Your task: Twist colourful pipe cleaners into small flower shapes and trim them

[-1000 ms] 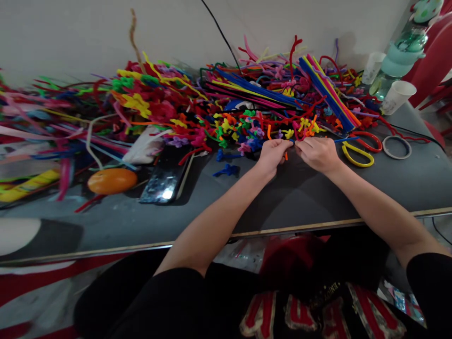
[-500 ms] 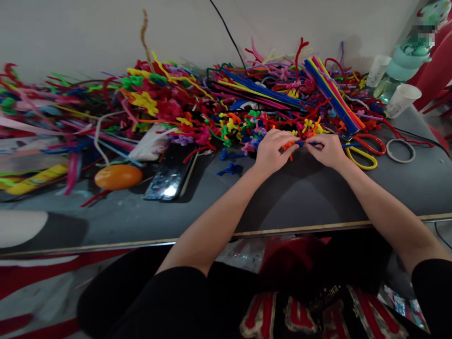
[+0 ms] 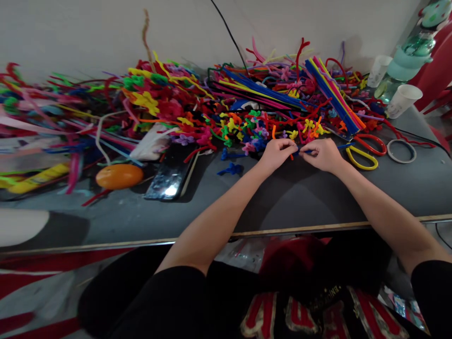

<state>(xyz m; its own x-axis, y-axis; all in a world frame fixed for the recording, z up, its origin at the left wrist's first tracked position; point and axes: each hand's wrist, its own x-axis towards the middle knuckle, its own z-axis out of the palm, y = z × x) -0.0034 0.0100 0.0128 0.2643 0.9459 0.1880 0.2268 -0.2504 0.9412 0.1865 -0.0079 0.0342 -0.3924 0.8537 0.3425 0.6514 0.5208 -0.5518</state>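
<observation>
My left hand (image 3: 277, 154) pinches a blue pipe cleaner (image 3: 297, 151) between thumb and fingers. Close beside it, the fingertips of my right hand (image 3: 323, 154) are closed on the same blue pipe cleaner, whose far end seems to stick out past the right knuckles. Orange pipe-cleaner pieces (image 3: 274, 132) show around my left hand; I cannot tell whether it touches them. A twisted blue pipe-cleaner shape (image 3: 231, 169) lies on the table left of my hands. Scissors with red and yellow handles (image 3: 363, 158) lie just right of my right hand.
Behind my hands a heap of colourful pipe cleaners (image 3: 169, 103) lines the wall, with a straight bundle (image 3: 334, 94) on top. A phone (image 3: 169, 176) and an orange fruit (image 3: 119, 176) lie at left. A tape roll (image 3: 401, 151) and paper cups (image 3: 403, 101) stand right.
Both hands have come slightly nearer to me and their fingertips have drawn a little closer together on the blue pipe cleaner. The left fingers have curled in more.
</observation>
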